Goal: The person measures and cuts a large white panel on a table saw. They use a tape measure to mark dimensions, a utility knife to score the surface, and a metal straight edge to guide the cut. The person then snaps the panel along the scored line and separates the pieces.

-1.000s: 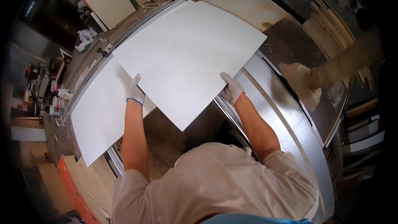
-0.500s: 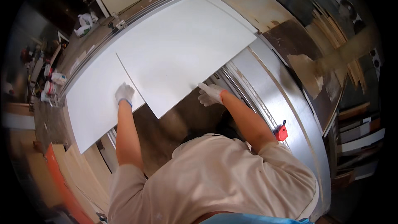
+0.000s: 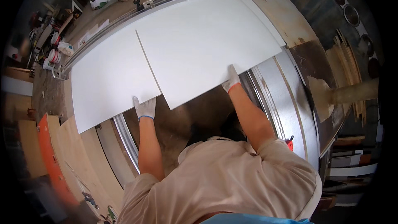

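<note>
Both sets of fingers are lying flat and spread here, not gripping anything. The gloved right hand (image 3: 231,79) is pressing palm-down on the near edge of the large white rectangular panel (image 3: 207,43), and the gloved left hand (image 3: 144,108) is resting the same way right at the near corner of the smaller white panel (image 3: 110,83) on the left, where the two sheets are overlapping.

The big panel is lying on top, its left edge riding over the smaller one, and both are sitting on the metal saw table (image 3: 286,99) with their far edges close to the long silver guide rail (image 3: 124,16).

My take on doing this bit well: flat palms are the right call, since there's nothing to pinch on a thin sheet. I'd be keeping the pressure even on both hands so the top sheet isn't skewing as it's sliding, and watching that overlap seam so the edge isn't scraping the face underneath. The near edge of the big panel is hanging out over the dark gap (image 3: 195,116) in front of the person, so leaning too hard there could tip it.
</note>
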### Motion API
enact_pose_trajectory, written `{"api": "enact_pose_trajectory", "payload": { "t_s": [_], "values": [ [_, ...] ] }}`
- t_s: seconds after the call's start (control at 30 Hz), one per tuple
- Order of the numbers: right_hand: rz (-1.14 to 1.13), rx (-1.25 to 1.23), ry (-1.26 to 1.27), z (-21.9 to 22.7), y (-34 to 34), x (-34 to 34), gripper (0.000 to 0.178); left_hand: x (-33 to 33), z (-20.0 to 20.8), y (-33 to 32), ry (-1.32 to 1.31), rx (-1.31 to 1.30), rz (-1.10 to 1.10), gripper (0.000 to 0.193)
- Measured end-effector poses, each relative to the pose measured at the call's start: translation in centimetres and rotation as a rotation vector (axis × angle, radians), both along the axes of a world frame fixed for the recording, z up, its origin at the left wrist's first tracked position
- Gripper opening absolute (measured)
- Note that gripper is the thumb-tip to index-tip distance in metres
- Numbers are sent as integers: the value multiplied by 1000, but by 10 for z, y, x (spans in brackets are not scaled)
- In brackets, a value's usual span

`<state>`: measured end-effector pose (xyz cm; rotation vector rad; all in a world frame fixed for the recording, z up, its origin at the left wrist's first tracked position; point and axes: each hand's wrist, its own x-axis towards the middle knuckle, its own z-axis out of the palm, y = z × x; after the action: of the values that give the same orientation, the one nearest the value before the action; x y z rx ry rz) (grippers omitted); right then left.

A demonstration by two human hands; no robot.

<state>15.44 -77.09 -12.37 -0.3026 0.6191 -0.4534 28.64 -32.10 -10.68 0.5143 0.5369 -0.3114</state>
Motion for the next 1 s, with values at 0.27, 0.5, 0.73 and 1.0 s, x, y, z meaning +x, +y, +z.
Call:
{"api": "enact_pose_trajectory", "payload": {
  "t_s": [0.27,0.5,0.73,1.0],
  "values": [
    [-53,23,186,25,16,60,48,15,-13,1,-19,128,86,63],
    [120,-543,673,-18,22,81,82,16,-26,25,-56,-92,26,67],
    [-19,-299,569,-21,12,1,89,-46,-65,15,6,-263,-64,64],
    [243,-247,209,14,34,-68,67,-58,-43,26,17,16,34,62]
  ]
}}
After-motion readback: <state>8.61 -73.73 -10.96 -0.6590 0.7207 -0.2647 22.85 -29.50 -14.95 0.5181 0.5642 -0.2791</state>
